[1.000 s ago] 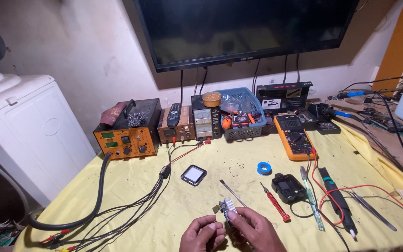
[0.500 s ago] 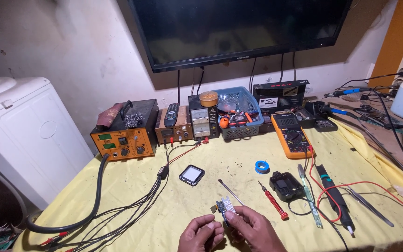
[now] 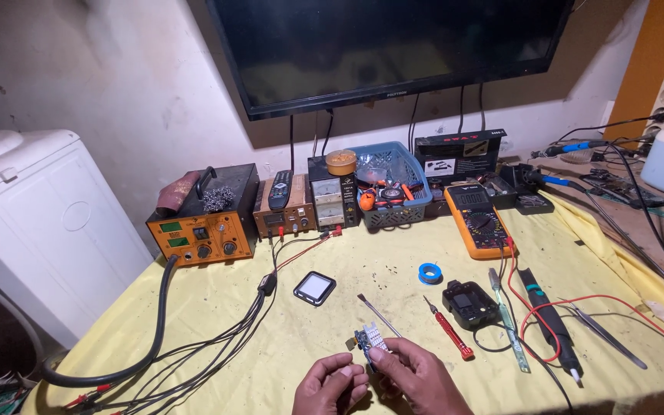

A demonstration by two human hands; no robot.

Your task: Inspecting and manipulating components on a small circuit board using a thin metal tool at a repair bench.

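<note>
Head view: right hand [image 3: 416, 375] is gripping a small circuit board [image 3: 368, 340]; left hand [image 3: 330, 384] is curling loosely beside it above the yellow worktop [image 3: 217, 307].

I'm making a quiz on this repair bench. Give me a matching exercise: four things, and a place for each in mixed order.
Things:
1 small circuit board
2 remote control
3 blue tape roll
4 round tin

Places:
A on the yellow cloth
B atop the grey meter box
C in the right hand
D atop the brown power supply

Pairs: 1-C, 2-D, 3-A, 4-B
</note>
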